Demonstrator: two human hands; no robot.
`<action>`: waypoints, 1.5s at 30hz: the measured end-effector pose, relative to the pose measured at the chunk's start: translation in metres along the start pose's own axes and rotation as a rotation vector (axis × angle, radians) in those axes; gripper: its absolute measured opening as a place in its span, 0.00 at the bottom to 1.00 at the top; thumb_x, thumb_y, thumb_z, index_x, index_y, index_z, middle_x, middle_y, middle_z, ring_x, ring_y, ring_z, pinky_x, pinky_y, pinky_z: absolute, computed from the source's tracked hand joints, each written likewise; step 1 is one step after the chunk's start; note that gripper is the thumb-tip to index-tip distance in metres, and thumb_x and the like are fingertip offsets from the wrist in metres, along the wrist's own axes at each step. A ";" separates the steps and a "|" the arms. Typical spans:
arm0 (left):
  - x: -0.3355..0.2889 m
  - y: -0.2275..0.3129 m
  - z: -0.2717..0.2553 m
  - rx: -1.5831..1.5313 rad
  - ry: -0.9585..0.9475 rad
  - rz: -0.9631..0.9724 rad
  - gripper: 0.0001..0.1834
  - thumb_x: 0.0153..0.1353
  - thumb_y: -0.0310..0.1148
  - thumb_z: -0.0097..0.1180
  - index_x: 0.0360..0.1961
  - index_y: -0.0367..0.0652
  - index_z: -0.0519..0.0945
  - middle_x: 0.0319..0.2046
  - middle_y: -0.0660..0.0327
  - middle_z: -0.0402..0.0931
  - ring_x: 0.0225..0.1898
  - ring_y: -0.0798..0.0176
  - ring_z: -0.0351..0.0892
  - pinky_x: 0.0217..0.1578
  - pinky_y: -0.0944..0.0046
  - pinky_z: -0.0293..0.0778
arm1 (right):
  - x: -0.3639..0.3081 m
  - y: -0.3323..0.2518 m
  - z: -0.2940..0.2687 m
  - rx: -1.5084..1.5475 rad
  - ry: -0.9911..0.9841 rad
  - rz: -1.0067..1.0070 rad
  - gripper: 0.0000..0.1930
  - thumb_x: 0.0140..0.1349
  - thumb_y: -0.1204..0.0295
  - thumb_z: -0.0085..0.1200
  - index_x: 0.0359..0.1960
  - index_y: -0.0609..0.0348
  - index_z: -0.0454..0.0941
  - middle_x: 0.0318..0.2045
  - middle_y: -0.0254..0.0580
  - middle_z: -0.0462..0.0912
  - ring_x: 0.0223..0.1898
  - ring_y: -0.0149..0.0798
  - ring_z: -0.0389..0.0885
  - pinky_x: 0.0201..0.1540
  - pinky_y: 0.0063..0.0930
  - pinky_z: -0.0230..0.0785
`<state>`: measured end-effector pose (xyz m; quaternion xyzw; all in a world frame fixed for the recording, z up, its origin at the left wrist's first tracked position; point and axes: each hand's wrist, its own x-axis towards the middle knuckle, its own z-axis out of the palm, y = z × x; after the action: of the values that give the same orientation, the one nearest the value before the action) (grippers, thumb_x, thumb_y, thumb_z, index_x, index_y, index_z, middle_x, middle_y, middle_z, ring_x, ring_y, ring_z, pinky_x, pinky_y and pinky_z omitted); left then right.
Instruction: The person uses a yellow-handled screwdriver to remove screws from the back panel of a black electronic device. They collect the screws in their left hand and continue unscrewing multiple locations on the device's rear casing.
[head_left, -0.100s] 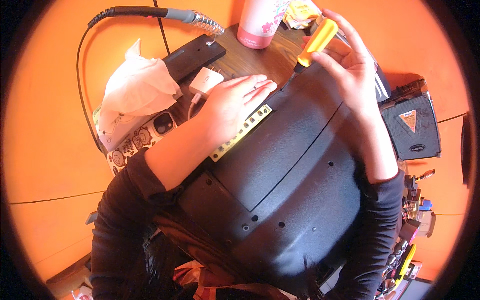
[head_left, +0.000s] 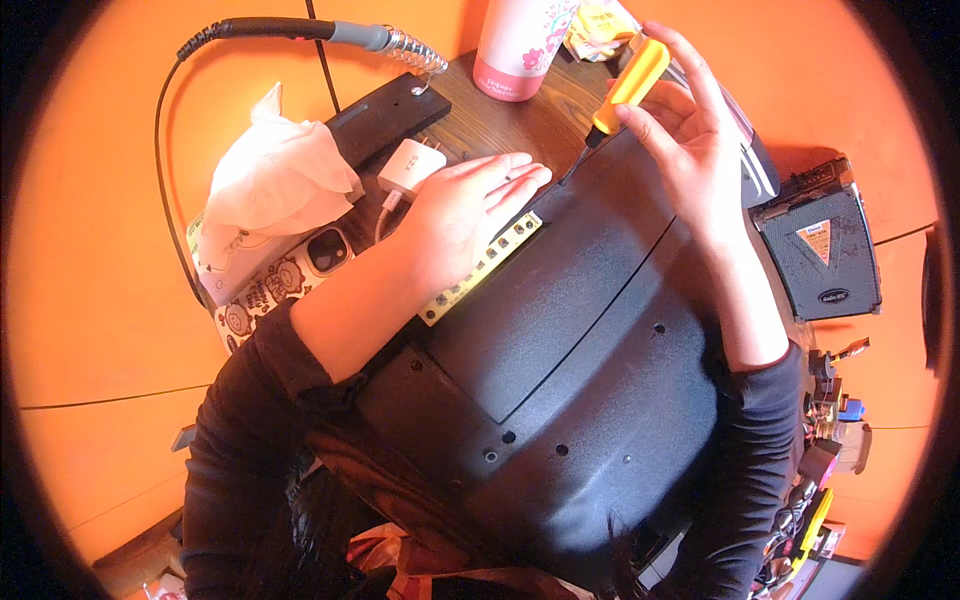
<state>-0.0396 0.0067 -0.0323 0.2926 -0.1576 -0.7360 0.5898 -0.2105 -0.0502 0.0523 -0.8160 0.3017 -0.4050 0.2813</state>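
Note:
My right hand (head_left: 690,140) grips a yellow-handled screwdriver (head_left: 630,85), thumb and fingers around the handle. Its thin shaft slants down to the left, and the tip meets the far edge of a large black plastic casing (head_left: 600,390). My left hand (head_left: 465,205) is stretched out flat with the palm turned partly up, just left of the screwdriver tip. A tiny dark speck, too small to name for sure, lies by its fingers. Under that hand runs a narrow yellow circuit board (head_left: 485,268) with a row of small dark parts, set along the casing's edge.
Beyond my left arm are a white charger plug (head_left: 412,165), a tissue pack (head_left: 270,170), a patterned phone (head_left: 290,275) and a soldering iron (head_left: 350,35) in its stand. A pink-and-white cup (head_left: 515,60) stands at the back. A small grey speaker (head_left: 825,240) sits at right.
The right hand and screwdriver have shifted very slightly to the left. The left hand stays almost where it was.

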 end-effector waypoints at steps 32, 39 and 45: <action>0.001 -0.002 -0.002 -0.003 -0.011 0.018 0.14 0.61 0.28 0.42 0.41 0.25 0.69 0.44 0.48 0.68 0.51 0.57 0.66 0.55 0.66 0.63 | 0.002 -0.006 0.001 0.184 -0.111 -0.050 0.29 0.56 0.80 0.48 0.58 0.54 0.51 0.49 0.47 0.68 0.47 0.38 0.72 0.48 0.28 0.66; -0.001 0.000 0.000 0.002 -0.006 0.007 0.14 0.61 0.28 0.41 0.42 0.25 0.68 0.44 0.49 0.68 0.51 0.57 0.66 0.54 0.67 0.64 | -0.008 -0.012 0.017 -0.194 0.066 -0.136 0.27 0.52 0.80 0.52 0.54 0.56 0.58 0.51 0.43 0.66 0.43 0.36 0.74 0.42 0.24 0.70; -0.002 0.000 0.000 -0.022 -0.005 -0.003 0.14 0.61 0.28 0.42 0.42 0.25 0.68 0.44 0.49 0.68 0.51 0.57 0.66 0.54 0.67 0.64 | 0.002 -0.012 0.009 -0.020 -0.054 -0.227 0.25 0.51 0.77 0.54 0.52 0.52 0.61 0.43 0.46 0.73 0.39 0.35 0.77 0.36 0.25 0.74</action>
<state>-0.0390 0.0086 -0.0317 0.2847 -0.1505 -0.7394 0.5912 -0.1988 -0.0414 0.0570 -0.8582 0.2040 -0.4091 0.2333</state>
